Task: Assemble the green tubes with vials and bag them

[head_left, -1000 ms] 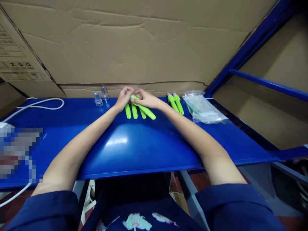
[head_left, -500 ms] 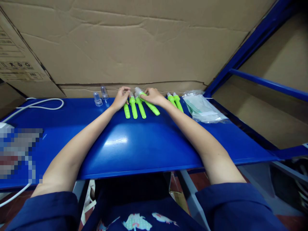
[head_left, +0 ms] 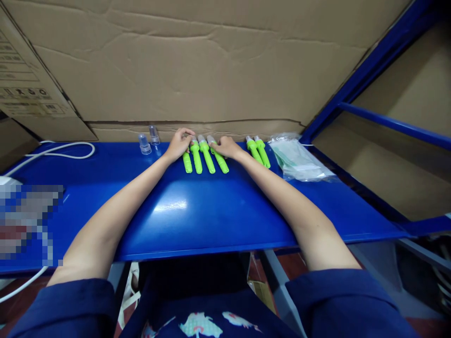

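Note:
Several bright green sticks with clear caps (head_left: 206, 158) lie side by side in a row at the back of the blue table (head_left: 211, 211). My left hand (head_left: 179, 143) sits at the row's left end, its fingers curled over the top of the leftmost stick (head_left: 187, 163). My right hand (head_left: 227, 147) is at the row's right end, with its fingertips pinched on the capped end of the rightmost stick (head_left: 220, 162), which lies on the table. Two more green sticks (head_left: 260, 152) lie apart to the right.
Two small clear caps (head_left: 148, 140) stand left of my left hand. A clear plastic bag (head_left: 299, 159) lies at the right. A white cable (head_left: 59, 150) loops at the far left. Cardboard (head_left: 197, 70) walls the back, and a blue frame rail (head_left: 387, 123) runs at the right.
My right hand has laid the green stick it held down into the row as its rightmost piece. My left hand has stayed at the row's left end.

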A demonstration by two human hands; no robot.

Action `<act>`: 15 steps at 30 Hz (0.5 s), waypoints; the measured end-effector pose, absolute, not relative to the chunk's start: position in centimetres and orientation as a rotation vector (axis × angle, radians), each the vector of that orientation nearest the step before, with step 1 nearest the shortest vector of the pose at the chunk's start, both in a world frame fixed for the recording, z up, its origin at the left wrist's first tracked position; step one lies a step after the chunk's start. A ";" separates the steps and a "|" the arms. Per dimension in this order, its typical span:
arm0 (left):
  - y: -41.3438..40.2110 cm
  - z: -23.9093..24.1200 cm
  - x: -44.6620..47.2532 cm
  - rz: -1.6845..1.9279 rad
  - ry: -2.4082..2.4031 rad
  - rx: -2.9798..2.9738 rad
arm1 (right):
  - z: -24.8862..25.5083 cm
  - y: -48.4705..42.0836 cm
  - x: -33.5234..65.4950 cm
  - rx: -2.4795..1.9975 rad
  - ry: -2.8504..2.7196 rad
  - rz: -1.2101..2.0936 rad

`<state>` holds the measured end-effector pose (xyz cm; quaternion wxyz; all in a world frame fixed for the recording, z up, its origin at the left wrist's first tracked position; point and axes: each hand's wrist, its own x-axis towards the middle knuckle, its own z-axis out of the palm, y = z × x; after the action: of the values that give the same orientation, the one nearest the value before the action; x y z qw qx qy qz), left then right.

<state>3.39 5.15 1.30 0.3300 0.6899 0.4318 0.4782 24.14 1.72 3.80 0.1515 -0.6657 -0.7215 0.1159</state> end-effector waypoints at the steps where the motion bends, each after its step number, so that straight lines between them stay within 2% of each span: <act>1: 5.3 1.2 3.2 1.292 1.136 1.849 | 3.9 1.6 24.0 -1.893 -2.072 0.385; 3: 5.5 1.1 2.7 1.403 1.165 1.990 | 4.2 1.5 23.9 -1.870 -2.073 0.426; 6: 5.0 1.5 1.6 1.510 1.289 2.265 | 4.5 1.2 23.9 -1.910 -2.042 0.240; 10: 3.1 2.8 0.3 1.311 1.709 2.477 | 4.5 1.1 24.4 -2.066 -1.901 -0.075; 15: 2.2 3.4 -0.6 1.156 2.157 2.343 | 3.2 2.1 26.0 -2.266 -1.646 -0.367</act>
<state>-0.64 2.16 3.41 -0.1229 0.6864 0.6318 0.3385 26.02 2.14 3.21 0.1576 -0.7922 -0.5754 -0.1283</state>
